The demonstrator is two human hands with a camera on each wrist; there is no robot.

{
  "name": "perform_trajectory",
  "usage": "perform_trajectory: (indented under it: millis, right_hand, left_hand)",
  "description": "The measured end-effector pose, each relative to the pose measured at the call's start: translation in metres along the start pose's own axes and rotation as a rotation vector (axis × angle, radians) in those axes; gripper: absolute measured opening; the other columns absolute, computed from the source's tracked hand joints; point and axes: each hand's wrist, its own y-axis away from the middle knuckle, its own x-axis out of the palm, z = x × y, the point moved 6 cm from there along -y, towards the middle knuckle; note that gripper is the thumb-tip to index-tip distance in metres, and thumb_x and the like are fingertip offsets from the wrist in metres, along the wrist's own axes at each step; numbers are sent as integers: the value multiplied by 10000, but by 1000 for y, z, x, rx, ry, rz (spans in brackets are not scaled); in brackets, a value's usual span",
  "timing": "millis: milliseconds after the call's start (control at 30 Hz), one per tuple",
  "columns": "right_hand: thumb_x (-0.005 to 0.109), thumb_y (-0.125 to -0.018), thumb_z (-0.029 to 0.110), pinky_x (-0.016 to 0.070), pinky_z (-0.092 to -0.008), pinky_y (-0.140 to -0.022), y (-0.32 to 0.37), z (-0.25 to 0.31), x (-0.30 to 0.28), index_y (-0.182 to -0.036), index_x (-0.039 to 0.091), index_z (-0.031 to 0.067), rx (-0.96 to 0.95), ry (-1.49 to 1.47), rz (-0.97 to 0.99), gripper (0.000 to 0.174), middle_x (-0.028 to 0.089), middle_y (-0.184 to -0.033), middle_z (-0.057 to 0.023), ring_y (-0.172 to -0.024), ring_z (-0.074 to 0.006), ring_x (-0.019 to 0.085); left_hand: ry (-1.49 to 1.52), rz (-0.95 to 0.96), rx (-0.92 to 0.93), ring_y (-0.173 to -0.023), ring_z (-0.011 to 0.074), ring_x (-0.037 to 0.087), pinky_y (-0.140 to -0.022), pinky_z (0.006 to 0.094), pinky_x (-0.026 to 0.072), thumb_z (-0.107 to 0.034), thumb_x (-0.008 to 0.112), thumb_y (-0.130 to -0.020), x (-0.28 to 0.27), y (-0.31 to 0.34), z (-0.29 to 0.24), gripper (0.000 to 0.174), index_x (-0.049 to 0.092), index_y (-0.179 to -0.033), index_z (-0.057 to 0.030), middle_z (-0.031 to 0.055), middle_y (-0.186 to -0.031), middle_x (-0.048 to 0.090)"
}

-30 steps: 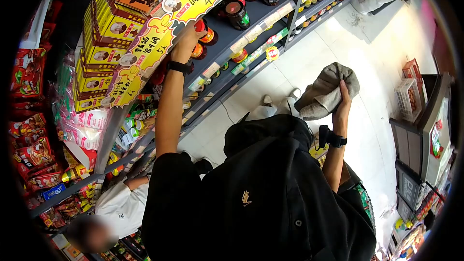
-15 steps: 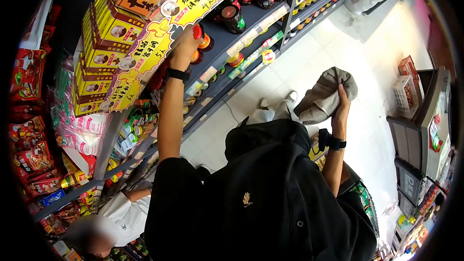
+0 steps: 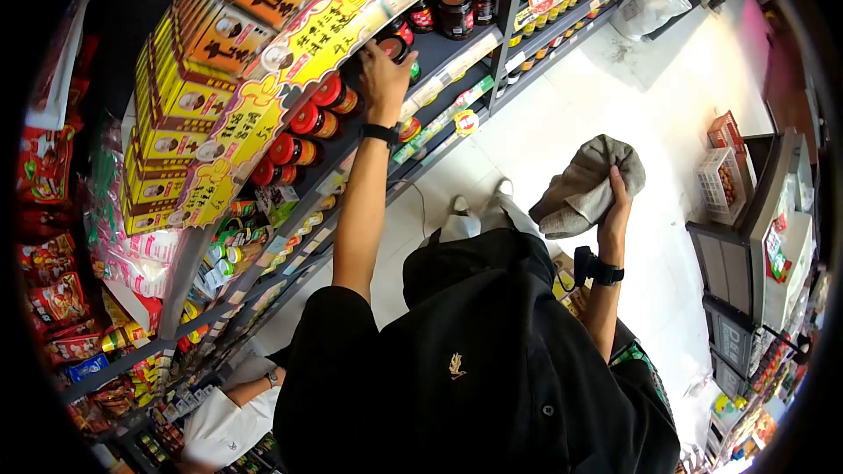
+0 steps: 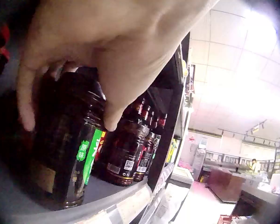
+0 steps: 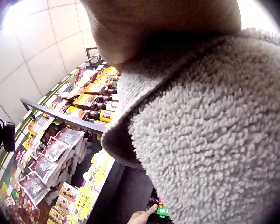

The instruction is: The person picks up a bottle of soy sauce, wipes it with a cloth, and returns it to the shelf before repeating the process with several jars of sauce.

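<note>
At the shelf, my left hand point(image 3: 386, 86) has its fingers and thumb around the top of a dark jar point(image 4: 60, 154) with a green label. In the left wrist view the thumb lies along the near side of the jar and the fingers go over the far side. A row of red-lidded jars point(image 3: 313, 119) stands just left of that hand. Away from the shelf, my right hand point(image 3: 618, 197) grips a grey cloth point(image 3: 580, 189) with a looped pile, the thumb lying on top of it.
More dark jars point(image 3: 455, 13) stand farther along the shelf point(image 3: 457, 61). Stacked yellow boxes point(image 3: 180, 110) and yellow price signs point(image 3: 290, 61) overhang the shelf on the left. A person in a white shirt point(image 3: 230, 426) is at lower left. A white basket point(image 3: 720, 183) stands at right.
My left hand has left the red-lidded jars and moved right along the shelf to the dark jar. The red-lidded jars now show in a row. My right hand still holds the cloth.
</note>
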Motion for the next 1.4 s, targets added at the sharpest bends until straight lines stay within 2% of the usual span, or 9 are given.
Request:
perform_trajectory:
  millis: [100, 233, 467, 800, 933, 1033, 1100, 1233, 1400]
  right_hand:
    - [658, -908, 386, 396, -398, -1065, -17, 7, -12, -1366, 480, -43, 16, -2, -15, 652, 562, -1306, -180, -1216, -280, 533]
    - [668, -900, 378, 391, -396, -1066, -47, 23, -17, -1364, 481, -46, -13, 54, 1, 656, 559, -1309, -182, -1217, -281, 531]
    - [673, -903, 357, 394, -374, -1059, -81, 46, -15, -1338, 508, -53, -25, 101, 3, 620, 588, -1275, -182, -1189, -270, 551]
    - [680, -891, 374, 388, -390, -1066, -107, 39, -24, -1347, 502, -58, 42, 120, 28, 653, 575, -1294, -189, -1200, -285, 544]
    - [680, -886, 378, 376, -396, -1079, -115, 31, -26, -1367, 483, -61, 63, 114, 57, 680, 563, -1311, -196, -1221, -292, 529]
    - [677, -888, 374, 372, -395, -1083, -123, 21, -29, -1375, 477, -59, 67, 100, 76, 681, 559, -1319, -195, -1228, -290, 525]
    - [675, -890, 370, 370, -394, -1084, -129, 17, -29, -1376, 476, -57, 63, 92, 88, 677, 559, -1320, -192, -1229, -288, 525]
    - [683, -889, 376, 380, -395, -1073, -133, 24, -21, -1366, 484, -56, 70, 51, 119, 674, 565, -1312, -179, -1213, -281, 532]
    - [693, -900, 350, 390, -375, -1058, -131, 38, -25, -1345, 506, -51, 22, 64, 96, 628, 580, -1294, -164, -1199, -252, 541]
  left_hand:
    - [74, -13, 39, -1156, 460, 554, -980, 483, 468, -312, 860, -731, 2, -4, 12, 803, 460, -1322, 56, 321, -1242, 569]
    - [53, -18, 93, -1090, 451, 592, -896, 485, 499, -351, 880, -706, -4, -4, 19, 780, 503, -1288, 8, 287, -1193, 612]
    - [87, 57, 12, -1230, 474, 500, -1032, 491, 426, -210, 853, -746, -9, 3, 48, 805, 412, -1367, 51, 320, -1327, 526]
    - [-82, 136, 77, -1266, 446, 487, -1032, 474, 434, -258, 806, -807, -4, 2, 62, 847, 323, -1423, 63, 326, -1398, 447]
    - [153, 212, -115, -1280, 451, 469, -1044, 470, 427, -264, 812, -798, -19, 11, 36, 842, 346, -1413, 74, 319, -1414, 430]
    - [-202, -133, 46, -1277, 435, 466, -1008, 465, 452, -306, 815, -793, -35, 14, 1, 727, 490, -1341, 43, 286, -1352, 502]
    - [-138, -158, 121, -1228, 439, 509, -1035, 474, 433, -305, 817, -783, -26, 8, -45, 707, 508, -1338, 7, 287, -1305, 536]
    - [127, -65, 168, -1218, 423, 520, -1008, 476, 445, -326, 808, -788, 37, -32, -102, 660, 543, -1310, -21, 271, -1292, 552]
    - [59, -38, 186, -1145, 427, 566, -934, 491, 485, -367, 821, -761, 87, -66, -109, 689, 554, -1320, -67, 262, -1221, 594]
